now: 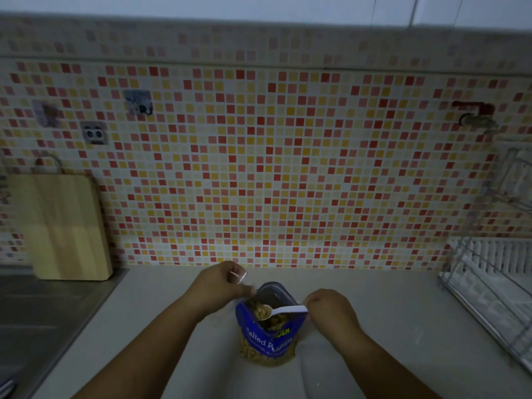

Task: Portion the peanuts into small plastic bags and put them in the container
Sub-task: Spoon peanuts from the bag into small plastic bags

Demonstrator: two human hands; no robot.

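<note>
Head view is showing a blue bag [270, 338] with white "Salted Peanuts" lettering and a clear lower panel where pale nuts are showing through. Its top is gaping open, and peanuts [260, 309] are lying heaped inside the mouth. The left hand [218, 286] is pinching the left edge of the mouth with curled fingers. The right hand [328, 306] is gripping the handle end of a white spoon [285, 310], fingers folded round it; the bowl is sitting over the mouth, carrying a few nuts. A dark-rimmed container [272, 292] is standing just behind the bag, mostly hidden by it.

The bag is resting on a pale counter [172, 326], near its middle and close to the person. A wall [273, 168] of small red, orange and yellow tiles is rising behind. A wooden board [63, 226] is leaning against it at the left, beside a steel sink [43, 312]; a wire rack [489, 269] is standing at the right.

The bag's long axis is running from the person toward the wall, mouth facing away and up. The spoon is lying crosswise, bowl pointing left.
</note>
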